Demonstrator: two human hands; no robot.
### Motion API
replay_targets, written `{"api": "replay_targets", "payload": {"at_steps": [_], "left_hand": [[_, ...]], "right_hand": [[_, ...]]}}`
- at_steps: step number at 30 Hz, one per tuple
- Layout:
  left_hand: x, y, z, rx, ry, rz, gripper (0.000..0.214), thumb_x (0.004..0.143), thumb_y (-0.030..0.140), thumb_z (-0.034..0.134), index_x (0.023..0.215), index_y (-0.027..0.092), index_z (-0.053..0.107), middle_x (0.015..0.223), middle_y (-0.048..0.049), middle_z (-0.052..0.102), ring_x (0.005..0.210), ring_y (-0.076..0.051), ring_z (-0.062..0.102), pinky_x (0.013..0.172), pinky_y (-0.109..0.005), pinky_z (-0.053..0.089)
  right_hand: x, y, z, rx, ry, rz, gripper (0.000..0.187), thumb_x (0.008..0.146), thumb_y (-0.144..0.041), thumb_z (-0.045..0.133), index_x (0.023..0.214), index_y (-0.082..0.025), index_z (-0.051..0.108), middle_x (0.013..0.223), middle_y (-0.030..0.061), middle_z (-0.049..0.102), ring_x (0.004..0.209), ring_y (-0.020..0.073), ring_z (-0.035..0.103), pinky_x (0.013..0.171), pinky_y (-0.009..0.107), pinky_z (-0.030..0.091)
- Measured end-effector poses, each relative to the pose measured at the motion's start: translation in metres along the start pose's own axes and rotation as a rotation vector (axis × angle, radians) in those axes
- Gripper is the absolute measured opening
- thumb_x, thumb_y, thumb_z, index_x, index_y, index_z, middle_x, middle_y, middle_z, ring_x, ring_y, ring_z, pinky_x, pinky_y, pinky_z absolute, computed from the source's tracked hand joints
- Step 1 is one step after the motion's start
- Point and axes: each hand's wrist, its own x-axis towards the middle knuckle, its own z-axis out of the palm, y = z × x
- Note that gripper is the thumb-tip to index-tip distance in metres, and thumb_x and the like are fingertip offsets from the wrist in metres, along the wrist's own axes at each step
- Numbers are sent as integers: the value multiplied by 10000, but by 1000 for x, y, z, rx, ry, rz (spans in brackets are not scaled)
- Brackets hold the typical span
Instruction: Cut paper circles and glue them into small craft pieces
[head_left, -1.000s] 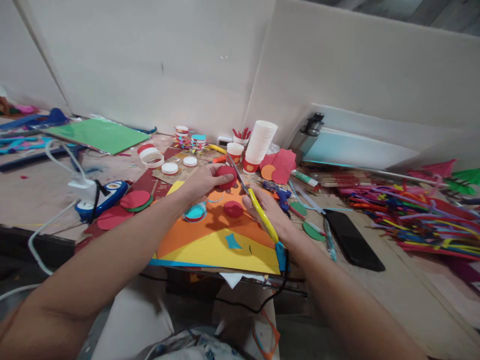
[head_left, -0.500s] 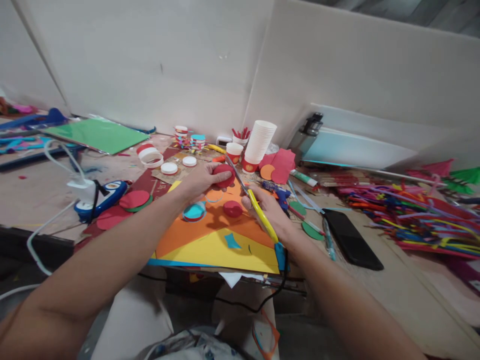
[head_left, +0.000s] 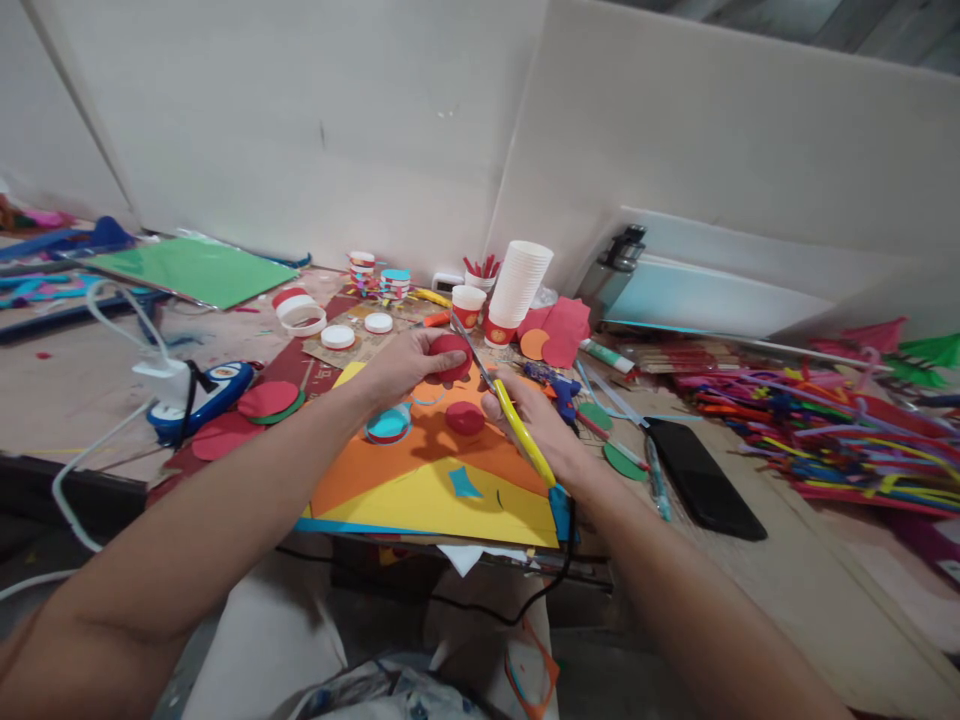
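Observation:
Between the thumb and fingers of my left hand [head_left: 409,362] is a red paper circle [head_left: 451,362], held above the sheets. My right hand [head_left: 534,412] is closed around scissors with yellow handles [head_left: 525,435]; their metal blades point up and away, close against the right edge of the circle. Below both hands lie an orange paper sheet [head_left: 352,478] and a yellow paper sheet [head_left: 420,510]. On the orange one rest another red circle [head_left: 465,418] and a blue-topped round piece [head_left: 388,424]. A small blue paper scrap [head_left: 465,482] lies on the yellow sheet.
Stacked white paper cups [head_left: 521,285] stand at the back. A blue glue gun [head_left: 559,388] and a black phone [head_left: 705,478] lie right, before many coloured pipe cleaners [head_left: 825,430]. At left are red circles [head_left: 268,399], a power strip [head_left: 217,390] and a green sheet [head_left: 202,268].
The red circle in my left hand has turned or tilted slightly and sits a little lower. The scissors and my right hand have hardly moved.

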Motion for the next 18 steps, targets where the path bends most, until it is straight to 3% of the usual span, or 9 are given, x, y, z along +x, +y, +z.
{"api": "replay_targets", "payload": {"at_steps": [11,18], "left_hand": [[-1,5,-1,36,-39,-29,339,672,427,811,773,130,682,701,-41,668,602,-93,547,573,-218,421],[1,0,1,-127,84,-38,410,598,464,858,772,146,666,687,-26,652,554,-77,505,498,-197,347]], "right_hand": [[-2,-1,-1,9,5,38,456,882,-677,458,870,-221,473,708,-23,406,623,124,362,538,251,267],[0,2,0,6,19,39,450,888,-668,453,846,-220,451,735,-14,436,650,130,386,565,255,285]]}}
